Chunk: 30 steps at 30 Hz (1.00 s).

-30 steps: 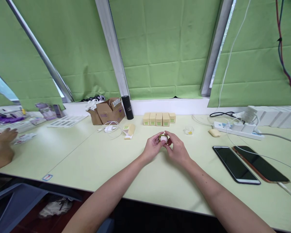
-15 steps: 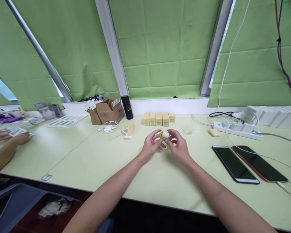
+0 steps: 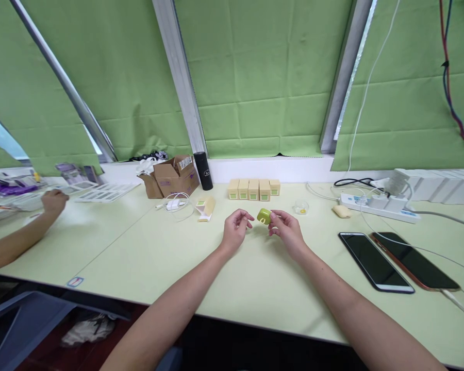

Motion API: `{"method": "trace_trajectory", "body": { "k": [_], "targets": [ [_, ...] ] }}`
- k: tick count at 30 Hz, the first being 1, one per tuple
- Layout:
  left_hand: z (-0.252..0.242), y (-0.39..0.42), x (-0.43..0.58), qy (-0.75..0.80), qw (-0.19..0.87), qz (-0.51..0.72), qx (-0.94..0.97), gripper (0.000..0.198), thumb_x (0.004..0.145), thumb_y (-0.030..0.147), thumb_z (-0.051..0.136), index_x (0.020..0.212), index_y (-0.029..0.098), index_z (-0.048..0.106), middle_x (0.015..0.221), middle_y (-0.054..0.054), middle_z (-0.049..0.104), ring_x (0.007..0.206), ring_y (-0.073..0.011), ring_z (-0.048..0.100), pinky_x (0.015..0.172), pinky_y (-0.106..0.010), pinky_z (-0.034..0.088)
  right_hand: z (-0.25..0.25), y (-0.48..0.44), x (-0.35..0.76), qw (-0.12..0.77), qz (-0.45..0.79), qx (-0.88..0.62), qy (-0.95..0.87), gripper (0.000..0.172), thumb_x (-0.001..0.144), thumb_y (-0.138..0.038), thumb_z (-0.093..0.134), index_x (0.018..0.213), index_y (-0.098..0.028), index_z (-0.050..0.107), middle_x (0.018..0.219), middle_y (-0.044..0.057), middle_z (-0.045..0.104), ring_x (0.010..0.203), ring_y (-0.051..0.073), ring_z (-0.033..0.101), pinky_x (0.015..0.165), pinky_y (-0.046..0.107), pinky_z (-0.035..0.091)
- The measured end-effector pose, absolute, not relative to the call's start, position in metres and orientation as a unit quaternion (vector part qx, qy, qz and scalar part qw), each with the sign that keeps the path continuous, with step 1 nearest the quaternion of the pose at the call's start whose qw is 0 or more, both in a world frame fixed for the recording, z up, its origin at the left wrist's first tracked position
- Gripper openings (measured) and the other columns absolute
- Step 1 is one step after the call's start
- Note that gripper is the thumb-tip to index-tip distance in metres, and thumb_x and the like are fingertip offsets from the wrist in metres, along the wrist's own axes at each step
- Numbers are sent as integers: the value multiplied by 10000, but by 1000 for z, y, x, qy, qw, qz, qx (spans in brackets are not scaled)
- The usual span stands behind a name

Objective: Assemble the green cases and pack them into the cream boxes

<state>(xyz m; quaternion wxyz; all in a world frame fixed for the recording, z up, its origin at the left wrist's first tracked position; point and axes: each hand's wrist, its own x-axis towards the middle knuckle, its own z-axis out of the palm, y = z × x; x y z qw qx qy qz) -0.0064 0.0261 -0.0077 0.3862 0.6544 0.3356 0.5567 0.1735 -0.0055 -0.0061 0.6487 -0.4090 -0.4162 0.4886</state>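
Observation:
My right hand (image 3: pixel 288 229) pinches a small glossy green case (image 3: pixel 263 216) with rounded corners and a pale curved mark on its side, holding it above the table. What is inside the case is turned out of sight. Just to its left, my left hand (image 3: pixel 236 228) has loosely bent fingers, with nothing visible in them, and is apart from the case. Behind both hands stand several small kraft boxes (image 3: pixel 254 189) with green labels in a row. One opened kraft box (image 3: pixel 205 207) lies tipped to the left. A small clear cup (image 3: pixel 301 207) holding something yellow sits at the right.
Two phones (image 3: pixel 375 262) lie at the right, near a loaded power strip (image 3: pixel 379 205) and loose cables. A cardboard carton (image 3: pixel 177 176), a black bottle (image 3: pixel 203 170) and a white charger (image 3: pixel 173 205) are at the back left. Another person's hand (image 3: pixel 54 201) is at far left.
The green case has turned, so its white inside no longer shows. My left hand has let go of it and moved slightly left. The other person's hand has lifted and moved right.

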Motion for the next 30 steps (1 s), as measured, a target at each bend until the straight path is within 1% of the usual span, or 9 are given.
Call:
{"method": "trace_trajectory", "body": {
  "k": [3,6,10,13,17,21,24,27,30],
  "targets": [
    [-7,23,-7,329,335,544,695,188,977,344,584,908,176,632,913,-65,713,825,-173,675,800,-316,526,-6,-6,173,638,506,-407,-413,617,645,-662,861,948,-147,711,712,37,690,602,149,593,517,289,525],
    [-4,20,-7,330,265,528,736,152,949,288,632,1062,187,647,1069,-91,705,1038,-223,655,954,-381,509,-6,-6,173,627,521,-404,-414,617,653,-696,846,892,-140,725,715,43,692,583,134,583,514,272,508],
    [-3,15,-6,327,189,486,788,483,869,214,729,1328,251,582,1316,-102,617,1267,-274,542,1098,-469,463,-6,-6,174,611,535,-410,-415,628,668,-739,817,816,-135,731,681,54,694,539,120,560,498,261,484],
    [-4,14,-4,311,162,456,818,595,874,212,744,1422,301,530,1399,-98,547,1357,-285,467,1173,-499,421,-7,-5,174,603,536,-423,-413,639,643,-767,815,754,-147,714,633,49,680,507,121,554,480,261,473],
    [-9,17,-3,309,153,445,826,558,876,199,752,1394,316,580,1342,-90,534,1318,-272,481,1167,-483,434,-8,-5,172,583,543,-436,-420,660,621,-802,805,703,-157,687,556,25,628,479,125,545,461,261,462],
    [-11,22,-3,319,168,462,810,494,855,202,781,1321,297,649,1257,-82,575,1260,-264,515,1133,-469,449,-5,-8,171,570,550,-436,-427,676,618,-823,790,693,-162,670,590,51,665,498,135,557,451,261,454],
    [-11,24,-2,335,202,472,790,476,830,207,806,1283,284,683,1222,-80,608,1235,-262,538,1109,-456,454,-4,-9,172,570,552,-436,-424,680,617,-835,777,710,-172,657,612,65,687,511,146,565,447,262,440],
    [-10,25,0,350,256,486,759,455,801,207,824,1238,265,714,1199,-82,636,1174,-248,578,1022,-417,494,-5,-9,173,575,546,-443,-418,698,602,-858,760,740,-182,653,578,48,666,499,148,544,441,259,413],
    [-7,25,2,362,315,501,720,394,782,224,832,1167,239,746,1196,-89,663,1102,-230,620,937,-380,514,-6,-8,174,572,528,-455,-432,706,631,-875,713,747,-180,665,575,45,652,515,153,538,447,257,382]
  ]
}}
